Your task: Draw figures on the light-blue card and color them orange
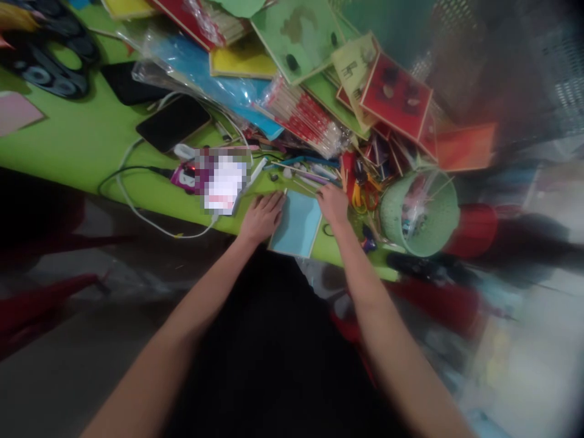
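Observation:
In front of me a light blue rectangular panel (298,222) with pale edges lies at the near edge of the green table, partly overhanging it. My left hand (263,216) rests flat along the panel's left side, fingers stretched out. A small whitish tip shows by its fingertips. At the upper right corner of the panel is my right hand (333,204), fingers bent and pinched together. A thin pale stick (305,187) reaches toward those fingers; blur hides whether they grip it. Behind the panel lie several pens and small tools (314,173).
Left of my hands lies a lit phone (225,182) with a white cable. A dark phone (173,123) sits farther back. Bagged red-and-white sticks (303,115) and coloured panels (396,94) are piled behind. A green basket (422,213) stands on the right, beside orange-handled tools (362,194).

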`<action>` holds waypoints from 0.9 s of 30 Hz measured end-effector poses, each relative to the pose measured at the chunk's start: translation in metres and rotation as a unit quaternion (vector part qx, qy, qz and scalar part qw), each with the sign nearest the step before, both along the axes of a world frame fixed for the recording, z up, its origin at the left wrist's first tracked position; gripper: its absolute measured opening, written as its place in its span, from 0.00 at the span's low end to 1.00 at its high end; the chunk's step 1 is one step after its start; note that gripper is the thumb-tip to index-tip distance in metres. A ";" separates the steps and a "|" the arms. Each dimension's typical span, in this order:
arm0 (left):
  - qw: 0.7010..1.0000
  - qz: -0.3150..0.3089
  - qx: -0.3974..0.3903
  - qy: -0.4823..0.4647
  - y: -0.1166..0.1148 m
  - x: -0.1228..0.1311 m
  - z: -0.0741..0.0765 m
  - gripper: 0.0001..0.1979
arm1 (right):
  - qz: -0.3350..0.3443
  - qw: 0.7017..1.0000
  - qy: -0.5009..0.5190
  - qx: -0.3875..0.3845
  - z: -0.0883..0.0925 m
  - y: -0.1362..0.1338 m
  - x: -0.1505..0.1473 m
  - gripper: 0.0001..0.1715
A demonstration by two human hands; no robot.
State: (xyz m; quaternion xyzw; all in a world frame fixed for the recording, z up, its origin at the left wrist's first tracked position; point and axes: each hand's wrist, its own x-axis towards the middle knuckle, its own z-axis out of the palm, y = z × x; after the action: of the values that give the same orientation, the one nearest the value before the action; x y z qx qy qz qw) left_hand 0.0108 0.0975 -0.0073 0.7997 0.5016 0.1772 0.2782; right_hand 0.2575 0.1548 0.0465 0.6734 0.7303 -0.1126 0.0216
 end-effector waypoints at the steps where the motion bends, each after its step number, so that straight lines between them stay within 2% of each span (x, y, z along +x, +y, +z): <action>1: 1.000 -0.001 -0.002 0.002 0.000 0.000 0.000 0.29 | 0.009 1.000 -0.007 0.001 0.000 0.001 0.000 0.16; 11: 1.000 -0.004 -0.010 0.017 0.001 0.000 0.002 0.29 | 0.065 0.995 -0.069 -0.031 -0.002 0.010 -0.001 0.19; 19: 1.000 -0.004 -0.007 0.023 0.001 0.001 0.001 0.28 | 0.101 0.985 -0.134 -0.035 0.013 0.003 -0.005 0.20; 24: 1.000 -0.004 -0.004 0.027 0.001 0.001 0.002 0.28 | 0.140 0.980 -0.132 -0.040 0.019 -0.004 -0.011 0.19; 27: 1.000 -0.005 -0.002 0.029 0.001 0.000 0.002 0.28 | 0.136 0.981 -0.126 -0.053 0.021 -0.003 -0.015 0.19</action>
State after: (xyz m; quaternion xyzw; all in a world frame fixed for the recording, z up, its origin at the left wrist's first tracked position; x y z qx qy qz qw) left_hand 0.0113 0.0984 -0.0057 0.8065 0.5057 0.1513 0.2662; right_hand 0.2421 0.1516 0.0670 0.5745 0.7995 -0.0612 0.1642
